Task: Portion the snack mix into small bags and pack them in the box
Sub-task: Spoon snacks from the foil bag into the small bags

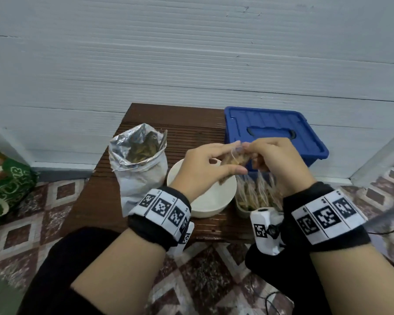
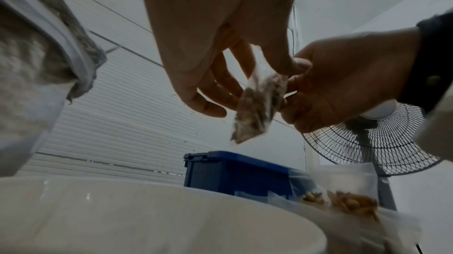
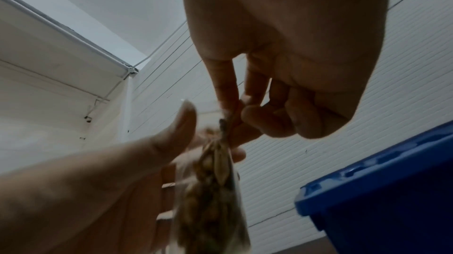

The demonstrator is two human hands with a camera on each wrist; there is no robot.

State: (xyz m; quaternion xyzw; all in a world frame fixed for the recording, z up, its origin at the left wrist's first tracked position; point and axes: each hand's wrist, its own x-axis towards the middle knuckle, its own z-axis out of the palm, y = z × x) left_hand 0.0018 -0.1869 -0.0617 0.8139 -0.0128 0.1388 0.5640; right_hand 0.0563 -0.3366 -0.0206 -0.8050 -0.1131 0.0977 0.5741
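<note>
Both hands raised over the counter [image 1: 146, 223]. Left hand [image 1: 205, 164] and right hand [image 1: 280, 162] meet on one small bag [image 2: 257, 107] of snack mix; fingers [image 3: 226, 83] of each pinch its top edge, bag hanging above the white bowl [image 1: 214, 201]. Filled bags [image 1: 257, 194] stand just right of the bowl. Foil snack sack [image 1: 139, 169], open, to its left. Farthest back, the blue box [image 1: 273, 133], lid on.

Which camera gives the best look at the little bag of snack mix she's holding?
The left wrist view: the small clear plastic bag of snack mix hangs in full outline between both hands. The head view hides most of it behind fingers; the right wrist view shows it close, blurred and cropped.
</note>
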